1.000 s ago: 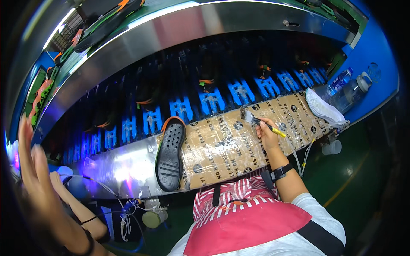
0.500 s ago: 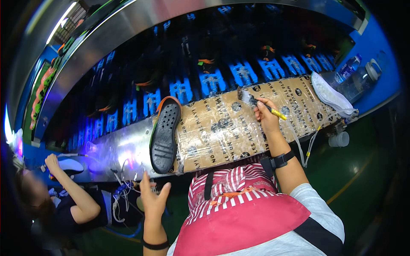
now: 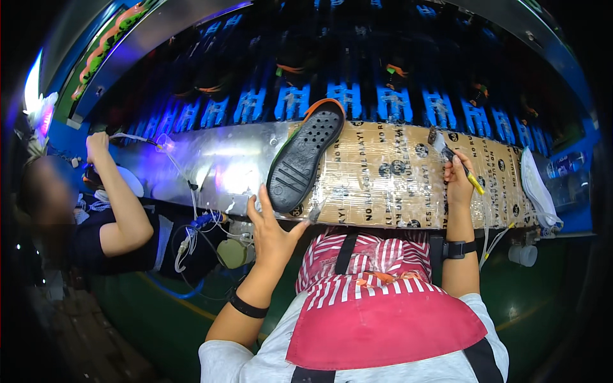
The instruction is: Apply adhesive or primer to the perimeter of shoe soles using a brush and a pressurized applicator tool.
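Observation:
A black shoe sole (image 3: 305, 159) lies aslant, its holed end away from me and an orange rim round its far tip. It rests where the bare metal meets the printed brown cardboard (image 3: 377, 191). My left hand (image 3: 274, 235) is open beside the sole's near end, thumb and fingers spread. Whether a fingertip touches the sole, I cannot tell. Over the right part of the cardboard, my right hand (image 3: 459, 179) grips a flat brush (image 3: 471, 178) by its dark handle with a yellow end. The brush's bristles point away from me.
A white sole-like piece (image 3: 537, 188) stands at the bench's right end, near a clear bottle (image 3: 567, 165). Blue racks (image 3: 393, 102) line the dark machine behind the bench. A white cup (image 3: 523, 255) hangs below. At left, a co-worker's hand (image 3: 98, 147) holds a thin tool with tubing.
My left hand has risen from below the bench edge to the sole's near end. The view has shifted, so the bench sits differently. My right hand still holds the brush over the cardboard.

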Available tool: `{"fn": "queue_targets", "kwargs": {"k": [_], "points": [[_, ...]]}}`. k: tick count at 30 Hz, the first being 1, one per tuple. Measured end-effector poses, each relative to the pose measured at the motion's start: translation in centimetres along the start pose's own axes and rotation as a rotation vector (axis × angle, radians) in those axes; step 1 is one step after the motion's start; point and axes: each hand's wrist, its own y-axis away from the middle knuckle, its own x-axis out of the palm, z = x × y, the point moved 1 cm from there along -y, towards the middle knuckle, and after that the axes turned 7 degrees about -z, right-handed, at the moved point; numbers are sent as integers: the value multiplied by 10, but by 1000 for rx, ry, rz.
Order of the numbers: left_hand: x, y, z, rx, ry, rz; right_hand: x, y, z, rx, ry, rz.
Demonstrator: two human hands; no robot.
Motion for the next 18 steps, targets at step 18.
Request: {"fn": "queue_targets", "kwargs": {"k": [18], "points": [[31,-26,28,-174,684,-181,8,0,4,-7,25,16]]}}
